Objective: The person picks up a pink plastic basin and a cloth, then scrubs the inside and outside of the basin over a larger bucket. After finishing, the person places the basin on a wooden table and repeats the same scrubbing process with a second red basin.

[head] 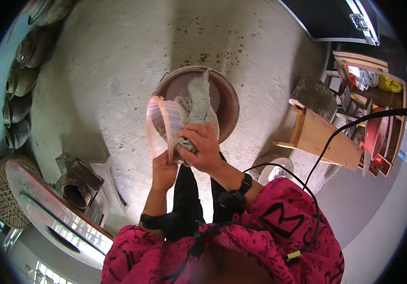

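A translucent plastic container with a pink rim is tilted on its side in front of me. My left hand grips it by the near edge of its rim. A bunched end of a wet-looking greyish cloth is in my right hand, close to the container's near side. From there the rest of the cloth stretches away over a round reddish-brown basin on the floor. Murky liquid shows inside the basin, partly hidden by the cloth.
Clay jars line the left wall. A round table top and a woven basket stand lower left. On the right are a wooden stool, a chopped log and a cabinet. Wet spots mark the concrete floor.
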The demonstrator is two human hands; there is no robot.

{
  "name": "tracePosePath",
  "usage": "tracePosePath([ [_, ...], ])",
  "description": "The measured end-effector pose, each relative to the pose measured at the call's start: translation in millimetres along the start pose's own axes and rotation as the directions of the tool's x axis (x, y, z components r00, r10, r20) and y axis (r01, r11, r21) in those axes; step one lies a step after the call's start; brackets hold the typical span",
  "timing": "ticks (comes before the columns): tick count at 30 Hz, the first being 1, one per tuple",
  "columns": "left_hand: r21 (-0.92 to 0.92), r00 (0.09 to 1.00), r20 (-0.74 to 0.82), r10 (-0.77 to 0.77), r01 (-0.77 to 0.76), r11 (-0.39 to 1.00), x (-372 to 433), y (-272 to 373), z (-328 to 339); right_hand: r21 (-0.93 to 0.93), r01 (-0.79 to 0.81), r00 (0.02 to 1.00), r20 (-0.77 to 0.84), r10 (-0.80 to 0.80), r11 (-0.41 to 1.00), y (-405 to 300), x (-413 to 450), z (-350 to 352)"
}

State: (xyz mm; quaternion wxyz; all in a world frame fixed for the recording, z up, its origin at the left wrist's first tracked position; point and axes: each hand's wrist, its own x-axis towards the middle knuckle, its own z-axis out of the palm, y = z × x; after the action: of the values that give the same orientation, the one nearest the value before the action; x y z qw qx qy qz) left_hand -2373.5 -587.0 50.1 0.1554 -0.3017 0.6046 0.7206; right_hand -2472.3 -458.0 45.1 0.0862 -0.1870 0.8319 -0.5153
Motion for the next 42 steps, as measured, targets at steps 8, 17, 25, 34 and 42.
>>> tracePosePath([
  [8,-0.310,0.992,-0.078,0.099,-0.119,0.943,-24.3,25.1,-35.7,0.758,-0.645,0.610,0.436,0.662,0.095,67.9,34.5,-4.0],
  [17,-0.375,0.969,-0.248,0.003,-0.099,0.922,-33.5,6.3,-51.0,0.921,-0.389,0.667,0.272,0.693,0.012,39.0,-19.7,5.9],
  [25,-0.017,0.932,-0.343,0.120,-0.134,0.991,-30.9,17.8,-58.9,0.227,-0.098,0.967,-0.207,0.147,0.969,15.6,10.9,-21.6],
  [34,0.432,0.939,-0.172,0.298,-0.200,0.879,-24.8,33.4,-38.8,-0.018,0.187,0.982,-0.026,-0.188,0.982,-33.2,24.1,-6.2],
  [42,0.563,0.932,-0.135,0.337,-0.208,0.800,-31.1,12.0,-29.9,-0.101,-0.336,0.935,0.087,0.344,0.937,60.9,61.0,21.9],
])
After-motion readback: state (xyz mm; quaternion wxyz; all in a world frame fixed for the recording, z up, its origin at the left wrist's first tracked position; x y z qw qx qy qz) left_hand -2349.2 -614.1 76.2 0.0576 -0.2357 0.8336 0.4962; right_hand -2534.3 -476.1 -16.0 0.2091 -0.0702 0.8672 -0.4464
